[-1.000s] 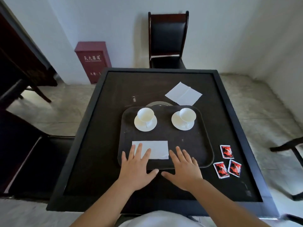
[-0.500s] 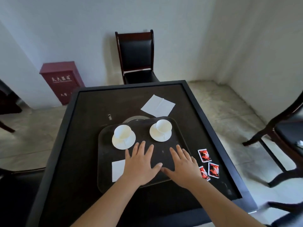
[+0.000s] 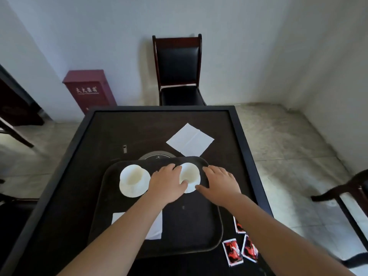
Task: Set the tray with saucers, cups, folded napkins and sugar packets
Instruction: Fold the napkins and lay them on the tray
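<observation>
A dark tray (image 3: 199,236) lies on the black table (image 3: 119,126). Two white cups on saucers stand at its far side, the left cup (image 3: 132,176) in the open and the right cup (image 3: 190,173) between my hands. My left hand (image 3: 167,182) hovers palm down with fingers apart, its thumb over the right saucer's edge. My right hand (image 3: 221,182) is spread just right of that cup. A folded napkin (image 3: 156,226) on the tray's near left is partly hidden by my left forearm. An unfolded napkin (image 3: 190,140) lies beyond the tray. Red sugar packets (image 3: 233,251) lie right of the tray.
A dark chair (image 3: 179,70) stands at the table's far side and a red cabinet (image 3: 89,90) against the wall at left. Another chair's frame (image 3: 350,188) is at the right. A round metal disc (image 3: 157,156) peeks out from under the tray's far edge.
Both hands have moved forward from the tray's near edge to either side of the right cup. The left hand has come off the folded napkin. My view has tilted and shifted.
</observation>
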The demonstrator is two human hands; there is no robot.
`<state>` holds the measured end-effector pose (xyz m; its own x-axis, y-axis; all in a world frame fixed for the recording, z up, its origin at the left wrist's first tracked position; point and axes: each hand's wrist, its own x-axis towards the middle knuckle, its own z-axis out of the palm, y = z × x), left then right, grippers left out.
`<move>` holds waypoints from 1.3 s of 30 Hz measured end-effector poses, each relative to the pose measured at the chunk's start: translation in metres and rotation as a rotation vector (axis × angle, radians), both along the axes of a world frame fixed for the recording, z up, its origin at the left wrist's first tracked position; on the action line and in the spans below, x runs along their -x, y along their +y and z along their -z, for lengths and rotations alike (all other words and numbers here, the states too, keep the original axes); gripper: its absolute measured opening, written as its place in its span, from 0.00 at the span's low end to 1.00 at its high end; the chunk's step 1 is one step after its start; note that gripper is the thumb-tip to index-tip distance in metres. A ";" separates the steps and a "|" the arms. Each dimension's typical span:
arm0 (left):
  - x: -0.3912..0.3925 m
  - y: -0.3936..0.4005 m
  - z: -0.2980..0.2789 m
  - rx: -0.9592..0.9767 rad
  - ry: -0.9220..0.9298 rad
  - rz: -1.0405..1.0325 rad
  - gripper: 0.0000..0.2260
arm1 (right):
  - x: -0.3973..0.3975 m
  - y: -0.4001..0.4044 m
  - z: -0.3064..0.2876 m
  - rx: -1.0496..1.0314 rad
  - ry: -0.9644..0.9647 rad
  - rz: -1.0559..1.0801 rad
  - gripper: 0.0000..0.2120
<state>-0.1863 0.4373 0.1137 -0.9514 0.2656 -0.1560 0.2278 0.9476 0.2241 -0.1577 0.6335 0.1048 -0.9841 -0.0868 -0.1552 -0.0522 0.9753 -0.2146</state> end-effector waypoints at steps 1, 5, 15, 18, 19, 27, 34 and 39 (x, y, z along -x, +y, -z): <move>0.010 0.005 0.001 -0.001 -0.019 -0.008 0.25 | 0.014 0.005 0.000 -0.006 -0.007 -0.018 0.34; 0.054 0.017 0.009 0.013 -0.071 -0.029 0.25 | 0.072 0.023 0.004 0.000 -0.068 -0.067 0.27; 0.178 0.046 0.081 0.024 -0.114 -0.024 0.18 | 0.214 0.033 0.072 -0.081 -0.098 -0.127 0.20; 0.198 0.055 0.106 0.125 -0.051 -0.013 0.18 | 0.244 0.035 0.094 -0.146 -0.059 -0.193 0.16; 0.201 0.057 0.113 0.155 -0.023 -0.014 0.19 | 0.252 0.036 0.100 -0.164 -0.053 -0.212 0.16; 0.229 0.054 0.140 0.177 -0.028 -0.021 0.21 | 0.279 0.058 0.129 -0.227 -0.194 -0.329 0.28; 0.262 0.044 0.144 0.144 -0.087 0.248 0.23 | 0.260 0.070 0.124 -0.216 -0.023 -0.323 0.22; 0.282 0.041 0.143 0.110 -0.171 0.381 0.27 | 0.250 0.072 0.129 -0.219 0.096 -0.323 0.18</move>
<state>-0.4678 0.4783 -0.0292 -0.7467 0.5659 -0.3495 0.5343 0.8233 0.1916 -0.4074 0.7054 -0.0239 -0.9223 -0.3694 -0.1133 -0.3736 0.9274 0.0170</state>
